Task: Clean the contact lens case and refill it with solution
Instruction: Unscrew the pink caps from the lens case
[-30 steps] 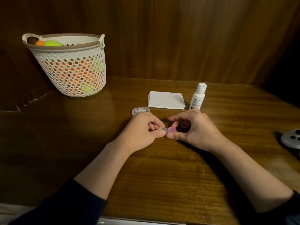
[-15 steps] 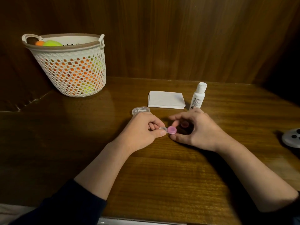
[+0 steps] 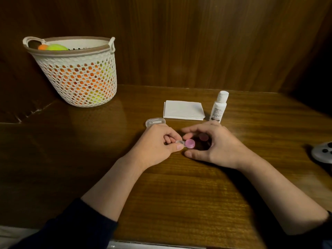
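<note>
My left hand [image 3: 156,148] pinches the clear end of the contact lens case [image 3: 180,142] between thumb and forefinger, just above the wooden table [image 3: 179,194]. A pink screw cap [image 3: 190,143] sits on the case's right well. My right hand [image 3: 221,148] arches over the table beside it, fingers loosely curved; its thumb is off the cap and its index fingertip is close to it. A second pink cap [image 3: 203,137] lies in shadow under that hand. The white solution bottle [image 3: 219,106] stands capped behind my right hand.
A folded white tissue [image 3: 183,110] lies left of the bottle. A small clear plastic box [image 3: 155,122] sits behind my left hand. A white mesh basket [image 3: 71,52] with coloured items stands at the far left. A grey round object [image 3: 322,152] is at the right edge.
My right thumb and finger, which pinched the pink cap on the case, have come off it and spread apart. My left hand keeps its hold on the case.
</note>
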`<state>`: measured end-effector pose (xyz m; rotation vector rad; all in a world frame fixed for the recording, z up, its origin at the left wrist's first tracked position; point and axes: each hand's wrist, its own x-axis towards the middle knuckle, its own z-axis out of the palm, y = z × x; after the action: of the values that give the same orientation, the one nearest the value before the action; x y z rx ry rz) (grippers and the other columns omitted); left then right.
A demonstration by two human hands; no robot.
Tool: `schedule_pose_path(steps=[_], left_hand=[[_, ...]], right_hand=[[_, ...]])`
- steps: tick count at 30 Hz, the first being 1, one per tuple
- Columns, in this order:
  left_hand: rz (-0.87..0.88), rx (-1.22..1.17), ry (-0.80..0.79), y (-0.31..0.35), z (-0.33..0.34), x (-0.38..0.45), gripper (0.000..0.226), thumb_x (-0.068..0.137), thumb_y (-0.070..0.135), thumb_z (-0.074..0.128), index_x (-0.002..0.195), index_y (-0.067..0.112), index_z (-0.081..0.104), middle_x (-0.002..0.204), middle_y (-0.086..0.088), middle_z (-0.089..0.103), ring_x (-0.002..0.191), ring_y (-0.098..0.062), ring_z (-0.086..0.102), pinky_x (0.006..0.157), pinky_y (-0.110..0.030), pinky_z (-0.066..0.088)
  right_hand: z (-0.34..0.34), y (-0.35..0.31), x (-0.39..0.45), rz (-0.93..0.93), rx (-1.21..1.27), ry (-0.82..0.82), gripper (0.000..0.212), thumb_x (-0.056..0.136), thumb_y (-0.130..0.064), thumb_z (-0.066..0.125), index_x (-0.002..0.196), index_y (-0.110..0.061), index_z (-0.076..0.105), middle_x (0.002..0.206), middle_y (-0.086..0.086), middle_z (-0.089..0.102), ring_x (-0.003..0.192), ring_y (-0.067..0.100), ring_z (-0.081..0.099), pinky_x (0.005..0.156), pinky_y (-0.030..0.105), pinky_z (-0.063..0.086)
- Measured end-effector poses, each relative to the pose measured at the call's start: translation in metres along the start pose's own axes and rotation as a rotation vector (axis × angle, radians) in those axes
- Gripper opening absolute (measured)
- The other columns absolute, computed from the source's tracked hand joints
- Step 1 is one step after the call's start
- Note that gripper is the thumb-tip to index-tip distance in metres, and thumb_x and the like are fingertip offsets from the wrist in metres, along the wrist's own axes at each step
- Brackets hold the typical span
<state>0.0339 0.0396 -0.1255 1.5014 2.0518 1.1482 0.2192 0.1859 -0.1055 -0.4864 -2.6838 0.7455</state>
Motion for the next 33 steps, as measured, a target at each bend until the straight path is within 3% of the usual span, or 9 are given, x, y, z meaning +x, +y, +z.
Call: schedule_pose_path(steps=[7, 10, 14, 16, 20, 22, 25, 30, 33], left_hand=[[-0.011, -0.016, -0.003, -0.001, 0.000, 0.000, 0.018, 0.089, 0.026, 0.086, 0.098, 0.040, 0.080, 0.096, 0.018, 0.072, 0.094, 0.013, 0.063, 0.066, -0.002, 0.048], [-0.004, -0.015, -0.003, 0.000, 0.000, 0.000, 0.019, 0.088, 0.026, 0.086, 0.097, 0.042, 0.079, 0.096, 0.018, 0.072, 0.093, 0.013, 0.063, 0.067, -0.002, 0.048], [-0.001, -0.019, 0.001, 0.000, 0.000, -0.001, 0.020, 0.088, 0.026, 0.086, 0.096, 0.044, 0.079, 0.094, 0.020, 0.071, 0.093, 0.015, 0.063, 0.067, -0.001, 0.047], [-0.007, -0.017, 0.002, 0.000, 0.000, -0.001, 0.020, 0.088, 0.027, 0.086, 0.096, 0.043, 0.079, 0.095, 0.021, 0.072, 0.093, 0.014, 0.063, 0.068, -0.001, 0.048], [-0.013, -0.013, -0.004, 0.000, -0.001, 0.000, 0.018, 0.089, 0.028, 0.086, 0.099, 0.043, 0.080, 0.097, 0.020, 0.072, 0.095, 0.014, 0.062, 0.067, -0.001, 0.048], [-0.022, -0.007, -0.007, 0.000, -0.001, 0.000, 0.018, 0.089, 0.028, 0.085, 0.099, 0.043, 0.080, 0.097, 0.020, 0.072, 0.095, 0.014, 0.062, 0.067, -0.001, 0.048], [-0.025, -0.006, -0.005, 0.001, -0.001, -0.001, 0.020, 0.089, 0.026, 0.085, 0.100, 0.041, 0.080, 0.097, 0.018, 0.071, 0.095, 0.014, 0.061, 0.066, 0.000, 0.047], [-0.026, -0.011, -0.005, 0.002, 0.000, -0.001, 0.019, 0.090, 0.023, 0.085, 0.103, 0.037, 0.081, 0.097, 0.016, 0.072, 0.093, 0.010, 0.062, 0.066, -0.002, 0.048], [-0.025, -0.017, -0.010, 0.002, 0.000, -0.001, 0.020, 0.090, 0.023, 0.085, 0.103, 0.036, 0.081, 0.096, 0.015, 0.072, 0.093, 0.010, 0.062, 0.066, -0.002, 0.048]], right_hand=[[-0.003, 0.006, -0.001, 0.017, 0.023, 0.030, 0.060, 0.079, -0.053, 0.089, 0.134, -0.044, 0.067, 0.107, -0.033, 0.073, 0.117, -0.009, 0.048, 0.091, 0.010, 0.038], [0.001, 0.004, 0.000, -0.023, -0.013, 0.034, 0.055, 0.081, -0.051, 0.089, 0.131, -0.047, 0.066, 0.111, -0.039, 0.069, 0.116, -0.017, 0.045, 0.085, -0.003, 0.034], [0.003, -0.001, 0.002, -0.050, -0.019, 0.023, 0.046, 0.088, -0.041, 0.086, 0.130, -0.046, 0.067, 0.109, -0.054, 0.061, 0.112, -0.026, 0.048, 0.082, -0.006, 0.037], [0.004, -0.002, 0.002, -0.030, 0.000, -0.001, 0.042, 0.092, -0.036, 0.083, 0.130, -0.047, 0.067, 0.108, -0.056, 0.060, 0.112, -0.025, 0.050, 0.082, 0.000, 0.043], [0.005, -0.003, 0.002, 0.044, 0.034, -0.017, 0.040, 0.094, -0.036, 0.080, 0.130, -0.048, 0.069, 0.111, -0.035, 0.070, 0.116, -0.004, 0.057, 0.102, 0.030, 0.051], [0.005, -0.005, 0.001, 0.051, 0.034, -0.003, 0.039, 0.095, -0.035, 0.080, 0.130, -0.047, 0.069, 0.116, -0.030, 0.069, 0.116, -0.002, 0.058, 0.102, 0.030, 0.052], [0.003, -0.006, 0.000, 0.065, 0.087, 0.103, 0.038, 0.095, -0.030, 0.080, 0.127, -0.046, 0.070, 0.112, -0.028, 0.071, 0.110, -0.006, 0.063, 0.092, 0.014, 0.052], [-0.007, -0.001, -0.001, 0.155, 0.170, 0.353, 0.018, 0.103, -0.024, 0.071, 0.118, -0.033, 0.076, 0.111, -0.024, 0.072, 0.094, -0.006, 0.072, 0.083, 0.008, 0.054], [-0.011, 0.008, -0.001, 0.258, 0.103, 0.423, 0.019, 0.106, -0.032, 0.066, 0.118, -0.028, 0.079, 0.111, -0.018, 0.072, 0.102, 0.001, 0.065, 0.089, 0.021, 0.051]])
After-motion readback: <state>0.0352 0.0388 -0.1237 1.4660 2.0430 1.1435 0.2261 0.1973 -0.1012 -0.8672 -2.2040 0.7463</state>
